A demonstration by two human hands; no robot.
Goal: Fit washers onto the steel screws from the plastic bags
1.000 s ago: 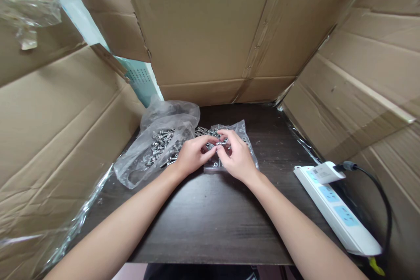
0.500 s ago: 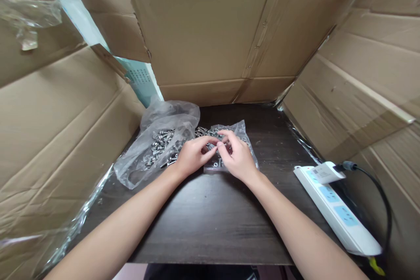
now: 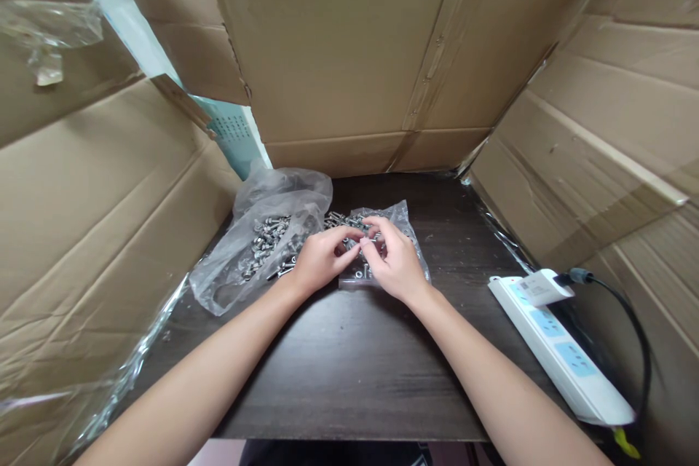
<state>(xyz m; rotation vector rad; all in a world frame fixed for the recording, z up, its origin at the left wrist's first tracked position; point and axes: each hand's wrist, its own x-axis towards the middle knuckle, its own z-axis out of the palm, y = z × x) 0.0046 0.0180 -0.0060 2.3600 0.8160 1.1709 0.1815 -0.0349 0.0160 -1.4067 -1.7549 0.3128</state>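
Observation:
My left hand [image 3: 322,256] and my right hand [image 3: 396,259] meet fingertip to fingertip above a flat clear plastic bag [image 3: 403,212]. Between the pinched fingers shows a thin bright piece of metal that looks like a small bolt [image 3: 373,239]; most of it is hidden by the fingers. Both hands are closed on it. Under and behind them lie loose metal bolts [image 3: 341,219] and a few nuts [image 3: 359,274]. Left of my left hand, a larger crumpled clear bag [image 3: 218,280] holds a heap of bolts [image 3: 269,237].
A dark wooden table [image 3: 349,371] carries everything. Cardboard walls [image 3: 349,51] rise at the back and on both sides. A white power strip [image 3: 573,360] with a plugged-in adapter [image 3: 546,287] and black cable [image 3: 636,317] lies at the right edge.
My fingers have shifted slightly, and the bright metal piece now shows between them. Hands and arms are otherwise in the same place; the bags have not moved.

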